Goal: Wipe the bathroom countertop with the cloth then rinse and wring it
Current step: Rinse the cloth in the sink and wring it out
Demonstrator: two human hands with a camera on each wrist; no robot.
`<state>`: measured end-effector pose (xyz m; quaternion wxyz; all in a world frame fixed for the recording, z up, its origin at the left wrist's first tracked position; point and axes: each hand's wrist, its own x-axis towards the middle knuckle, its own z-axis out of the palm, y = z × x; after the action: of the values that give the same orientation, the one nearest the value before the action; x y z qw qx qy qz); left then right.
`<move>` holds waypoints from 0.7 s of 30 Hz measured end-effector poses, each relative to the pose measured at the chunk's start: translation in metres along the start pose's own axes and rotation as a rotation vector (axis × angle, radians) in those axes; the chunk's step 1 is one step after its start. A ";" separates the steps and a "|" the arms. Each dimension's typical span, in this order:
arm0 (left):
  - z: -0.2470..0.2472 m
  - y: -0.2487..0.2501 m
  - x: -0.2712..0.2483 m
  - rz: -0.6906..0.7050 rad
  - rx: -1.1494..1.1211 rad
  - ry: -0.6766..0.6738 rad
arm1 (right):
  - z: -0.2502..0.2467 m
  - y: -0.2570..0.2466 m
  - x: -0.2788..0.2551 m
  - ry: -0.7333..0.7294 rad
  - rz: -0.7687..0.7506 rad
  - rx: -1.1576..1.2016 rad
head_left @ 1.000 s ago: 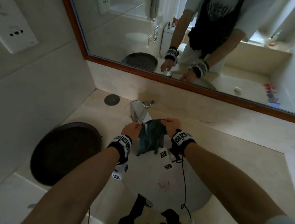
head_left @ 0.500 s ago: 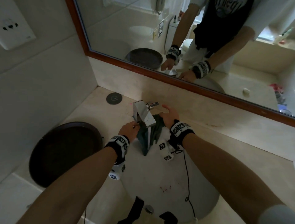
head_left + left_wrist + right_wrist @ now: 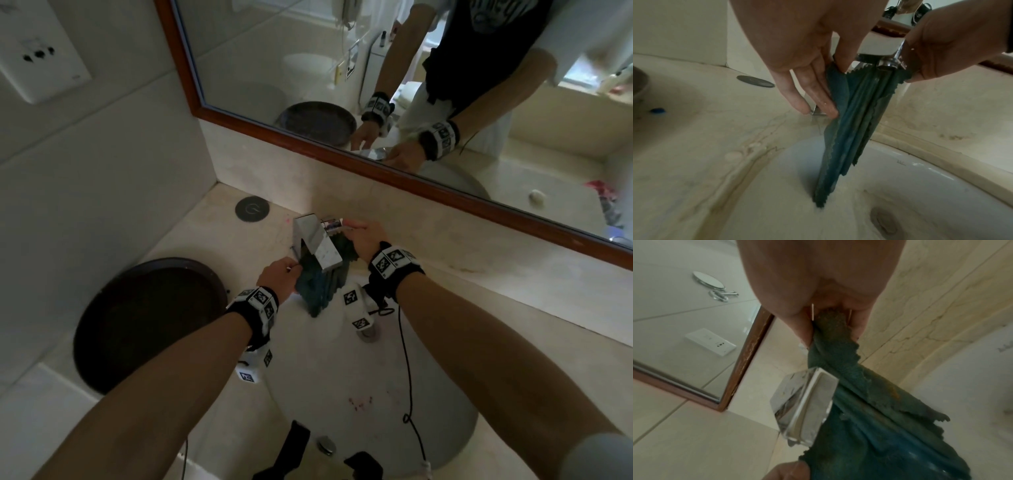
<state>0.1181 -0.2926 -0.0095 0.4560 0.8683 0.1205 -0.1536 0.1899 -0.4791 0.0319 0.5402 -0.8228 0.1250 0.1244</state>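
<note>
You are at the rinsing step: the wiping looks finished, judging by the cloth now hanging over the basin, not lying on the desk (image 3: 479,308).

Starting at the left, a dark round tray (image 3: 147,325) sits on the desk beside the sink (image 3: 445,428), well clear of your work. Your left hand (image 3: 279,275) comes next: thumb and forefinger pinch the left top corner of the cloth (image 3: 322,284), while the other fingers (image 3: 813,91) lie straight down against its hanging face. In the middle, the square chrome faucet (image 3: 317,245) juts out over the basin, and the teal cloth hangs in long folds directly under its spout, its lower tip reaching down into the sink bowl, just short of the drain (image 3: 882,222). Whether water is running you cannot tell from these views; the cloth looks dark and heavy, perhaps wet. On the right, your right hand (image 3: 363,240) pinches the other top corner of the cloth between thumb and fingertips, close beside the faucet's lever (image 3: 332,224).

The next move likely calls for making sure water flows through the fabric, which may mean freeing a finger of the right hand to work the lever without dropping that corner. Keep the cloth spread between both hands under the spout so the folds open. After that, gather it into a bunch over the basin and twist to wring.
</note>
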 end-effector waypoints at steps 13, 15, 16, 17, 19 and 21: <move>0.013 -0.011 -0.040 0.024 0.077 -0.011 | -0.003 0.066 -0.069 0.077 0.105 -0.181; 0.020 -0.007 -0.048 0.046 0.097 -0.012 | -0.002 0.074 -0.080 0.083 0.080 -0.180; 0.022 -0.003 -0.054 0.062 0.098 -0.008 | -0.001 0.077 -0.084 0.081 0.063 -0.169; 0.025 0.000 -0.057 0.076 0.097 -0.006 | 0.001 0.078 -0.089 0.076 0.049 -0.152; 0.031 0.005 -0.063 0.091 0.086 -0.010 | 0.004 0.080 -0.098 0.055 0.032 -0.114; 0.037 0.010 -0.067 0.112 0.060 -0.023 | 0.005 0.081 -0.105 0.012 0.030 -0.061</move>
<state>0.0539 -0.3338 0.0035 0.4392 0.8851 0.0617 -0.1411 0.0636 -0.4980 -0.0043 0.5120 -0.8378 0.1369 0.1314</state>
